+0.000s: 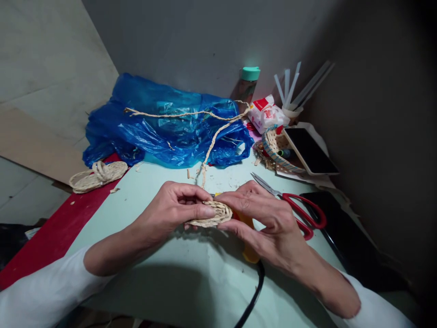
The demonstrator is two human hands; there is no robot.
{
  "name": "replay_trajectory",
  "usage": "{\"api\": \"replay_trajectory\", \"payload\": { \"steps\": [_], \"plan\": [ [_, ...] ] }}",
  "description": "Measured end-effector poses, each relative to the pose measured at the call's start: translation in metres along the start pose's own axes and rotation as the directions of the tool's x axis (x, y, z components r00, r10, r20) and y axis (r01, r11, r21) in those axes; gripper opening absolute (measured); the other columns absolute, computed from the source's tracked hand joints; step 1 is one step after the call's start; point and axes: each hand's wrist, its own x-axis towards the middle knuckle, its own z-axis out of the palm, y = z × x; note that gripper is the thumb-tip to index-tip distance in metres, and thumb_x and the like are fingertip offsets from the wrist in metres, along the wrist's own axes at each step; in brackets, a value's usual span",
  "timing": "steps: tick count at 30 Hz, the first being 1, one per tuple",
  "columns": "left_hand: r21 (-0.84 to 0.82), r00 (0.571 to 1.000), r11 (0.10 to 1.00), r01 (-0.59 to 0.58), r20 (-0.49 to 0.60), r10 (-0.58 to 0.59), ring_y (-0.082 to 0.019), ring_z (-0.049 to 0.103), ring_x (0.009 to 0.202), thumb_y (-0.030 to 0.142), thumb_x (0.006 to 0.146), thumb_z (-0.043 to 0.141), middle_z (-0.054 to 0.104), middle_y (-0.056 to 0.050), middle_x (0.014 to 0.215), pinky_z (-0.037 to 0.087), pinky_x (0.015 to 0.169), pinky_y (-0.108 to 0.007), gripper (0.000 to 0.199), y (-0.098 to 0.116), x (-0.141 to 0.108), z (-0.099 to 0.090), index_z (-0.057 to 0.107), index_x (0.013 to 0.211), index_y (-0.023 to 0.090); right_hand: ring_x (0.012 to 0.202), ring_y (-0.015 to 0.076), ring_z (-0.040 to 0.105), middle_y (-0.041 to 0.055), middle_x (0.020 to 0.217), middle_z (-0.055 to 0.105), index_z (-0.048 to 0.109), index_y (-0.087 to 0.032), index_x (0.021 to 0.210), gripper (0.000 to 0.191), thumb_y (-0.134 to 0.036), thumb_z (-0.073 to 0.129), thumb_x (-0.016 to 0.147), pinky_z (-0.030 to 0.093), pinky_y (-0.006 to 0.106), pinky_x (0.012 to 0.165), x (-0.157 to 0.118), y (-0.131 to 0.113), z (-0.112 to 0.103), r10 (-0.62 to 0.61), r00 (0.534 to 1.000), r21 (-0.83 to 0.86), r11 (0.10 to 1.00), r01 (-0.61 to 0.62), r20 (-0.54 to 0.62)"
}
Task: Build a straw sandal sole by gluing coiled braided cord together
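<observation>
A small oval coil of braided straw cord (pixel 221 212) is held between my two hands above the pale green table. My left hand (pixel 184 207) pinches its left side, thumb on top. My right hand (pixel 262 216) grips the right edge between thumb and fingers. From the coil a loose length of the cord (pixel 212 145) runs away over the table and onto a blue plastic bag (pixel 153 127), splitting into strands near its far end. Partly hidden under my right hand lies a yellow tool (pixel 251 250) with a black cable; its kind is not clear.
Red-handled scissors (pixel 303 209) lie right of my right hand, beside a dark flat object (pixel 348 241). Behind them are a phone (pixel 310 150), a small woven basket (pixel 273 141), a cup of translucent sticks (pixel 292 111) and a bottle (pixel 248 84). A cord bundle (pixel 99 176) sits left.
</observation>
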Motion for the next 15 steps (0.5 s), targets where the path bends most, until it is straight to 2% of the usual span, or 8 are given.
{"api": "replay_trajectory", "payload": {
  "steps": [3, 9, 15],
  "plan": [
    [0.019, 1.0, 1.0, 0.01, 0.01, -0.011, -0.011, 0.054, 0.057, 0.031, 0.066, 0.083, 0.067, -0.002, 0.064, 0.041, 0.051, -0.02, 0.017, -0.001, 0.001, -0.0001, 0.077, 0.072, 0.016, 0.088, 0.0184, 0.055, 0.0011, 0.103, 0.07, 0.065, -0.026, 0.123, 0.034, -0.017, 0.071, 0.091, 0.045, 0.035, 0.082, -0.0005, 0.0009, -0.0011, 0.007, 1.0, -0.002, 1.0, -0.007, 0.01],
    [-0.01, 0.999, 1.0, 0.011, 0.043, -0.011, -0.01, 0.057, 0.063, 0.03, 0.071, 0.082, 0.067, 0.001, 0.071, 0.042, 0.057, -0.018, 0.018, -0.0034, 0.0014, -0.0025, 0.074, 0.078, 0.016, 0.096, 0.0185, 0.053, 0.001, 0.116, 0.067, 0.055, -0.029, 0.136, 0.05, -0.018, 0.073, 0.09, 0.045, 0.036, 0.088, -0.002, 0.0033, -0.0045, 0.006, 0.999, -0.071, 0.997, -0.002, 0.053],
    [0.004, 0.99, 1.0, 0.014, 0.138, -0.015, -0.008, 0.055, 0.066, 0.033, 0.079, 0.078, 0.064, 0.003, 0.073, 0.041, 0.06, -0.017, 0.019, -0.0037, 0.001, -0.0045, 0.071, 0.081, 0.016, 0.094, 0.0171, 0.052, 0.0003, 0.114, 0.068, 0.059, -0.024, 0.13, 0.047, -0.018, 0.076, 0.087, 0.045, 0.035, 0.086, -0.0014, 0.0055, -0.0049, 0.021, 0.998, -0.094, 0.995, -0.015, 0.055]
  ]
}}
